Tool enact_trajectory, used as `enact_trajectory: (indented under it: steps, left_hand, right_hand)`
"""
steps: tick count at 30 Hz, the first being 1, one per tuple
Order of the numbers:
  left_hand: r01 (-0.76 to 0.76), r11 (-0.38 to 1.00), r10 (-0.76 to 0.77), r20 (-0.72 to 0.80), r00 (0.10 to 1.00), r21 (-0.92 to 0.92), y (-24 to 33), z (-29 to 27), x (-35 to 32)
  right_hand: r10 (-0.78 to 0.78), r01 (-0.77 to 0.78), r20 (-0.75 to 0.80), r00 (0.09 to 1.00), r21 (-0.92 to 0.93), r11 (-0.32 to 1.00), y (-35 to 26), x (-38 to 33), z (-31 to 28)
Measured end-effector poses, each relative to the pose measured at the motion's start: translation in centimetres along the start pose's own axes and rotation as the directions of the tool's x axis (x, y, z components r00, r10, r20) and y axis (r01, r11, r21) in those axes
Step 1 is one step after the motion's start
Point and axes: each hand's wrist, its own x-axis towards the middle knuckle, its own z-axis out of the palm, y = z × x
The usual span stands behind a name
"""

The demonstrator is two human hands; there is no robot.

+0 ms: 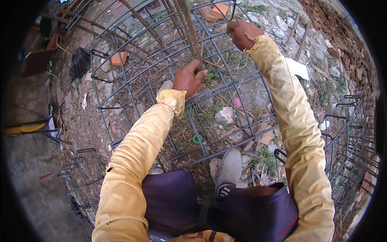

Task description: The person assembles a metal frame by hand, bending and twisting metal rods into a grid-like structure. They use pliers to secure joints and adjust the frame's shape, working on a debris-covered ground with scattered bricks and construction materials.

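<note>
A cage of dark steel reinforcing bars (128, 85) spreads in front of me, its long bars crossed by bent stirrups. My left hand (188, 80) is over the middle of the cage, thumb and index finger closed around the lower end of a rusty steel bar (189, 30). Other rusty bars run beside that one toward the top of the view. Farther off and to the right, my right hand (244, 35) is closed beside a bent bar end (233, 11). Its fingers face away, so whatever they hold is hidden. Dusty yellow sleeves cover both forearms.
Another bar cage (342, 137) stands at the right, and part of one (82, 173) at the lower left. Orange bricks (118, 59) and broken stones (225, 115) lie around. Pliers (256, 177) rest beside my shoe (229, 167). A black bag (82, 64) is at left.
</note>
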Motion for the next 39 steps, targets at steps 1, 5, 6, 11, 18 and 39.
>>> enact_trajectory:
  steps: [1, 5, 6, 11, 18, 39]
  left_hand:
    - [0.015, 1.0, -0.015, -0.001, 1.0, 0.015, -0.3, -0.5, -0.3]
    - [0.017, 0.999, -0.017, -0.002, 1.0, -0.041, 0.2, -0.3, -0.3]
    - [0.038, 0.999, -0.038, 0.005, 0.999, -0.017, 0.2, -0.2, -0.4]
    - [0.025, 0.989, -0.029, 0.025, 0.999, 0.145, 1.0, 0.3, 0.0]
    - [0.004, 0.988, -0.011, 0.042, 0.999, 0.154, 1.4, -0.4, -0.1]
    - [-0.126, 0.958, 0.137, -0.025, 0.99, 0.257, 1.3, -0.8, -0.1]
  right_hand:
    - [-0.045, 0.047, 0.218, 0.975, -0.006, 0.999, -1.9, -1.0, 1.1]
    - [0.02, -0.023, 0.397, 0.918, 0.002, 1.0, -2.7, -2.4, 6.5]
    - [0.068, -0.083, 0.459, 0.886, 0.012, 0.996, -3.3, -2.0, 7.1]
    - [0.084, -0.073, 0.523, 0.848, -0.042, 0.996, -4.0, -1.3, 9.5]
    - [0.254, -0.257, 0.339, 0.906, -0.034, 0.966, -6.0, -0.2, 6.0]
    - [0.141, -0.163, 0.541, 0.829, -0.007, 0.987, -6.5, -2.2, 10.9]
